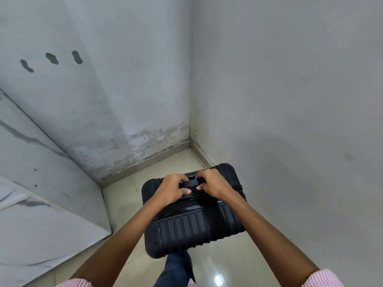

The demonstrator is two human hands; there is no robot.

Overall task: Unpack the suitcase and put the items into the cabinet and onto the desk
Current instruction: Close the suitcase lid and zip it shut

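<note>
My left hand point(172, 188) and right hand point(213, 184) sit side by side on the top handle point(191, 184) of a black ribbed suitcase point(192, 226). The fingers of both are curled round the handle and the thumbs nearly meet. The suitcase is shut and upright in a room corner, over a cream floor point(128, 204). A grey wall point(290, 100) stands close on its right, and a stained wall point(124, 90) lies beyond it. A white marbled panel point(41, 204) slants in at the left, apart from the suitcase. My leg point(176, 268), in blue, shows just below it.
</note>
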